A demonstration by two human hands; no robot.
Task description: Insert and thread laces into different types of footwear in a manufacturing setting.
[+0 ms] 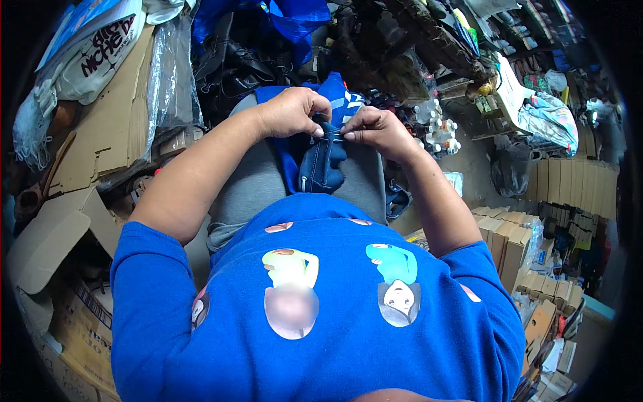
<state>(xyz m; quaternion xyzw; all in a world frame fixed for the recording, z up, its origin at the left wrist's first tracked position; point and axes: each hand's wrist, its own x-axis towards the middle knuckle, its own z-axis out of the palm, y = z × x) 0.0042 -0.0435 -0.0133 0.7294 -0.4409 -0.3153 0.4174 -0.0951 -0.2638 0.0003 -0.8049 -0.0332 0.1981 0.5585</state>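
On my lap rests a dark blue shoe upper (323,167) with pale stitching along its side. My left hand (295,112) is closed, thumb and fingers pinching the upper's far edge. From the other side my right hand (383,132) reaches in, fingertips pinched together at a thin pale strand (331,135) that crosses the edge between both hands. Whether a needle is in those fingertips is too small to tell. Beneath the upper lies a bright blue cloth (286,155) with white stripes at its far end (348,100).
Flattened cardboard (110,137) and an open carton (57,244) stand at my left. To the right are white-capped bottles (442,130), stacked boxes (506,238) and a black plastic bag (512,167). Dark shoes (248,63) and a blue bag (298,20) lie ahead.
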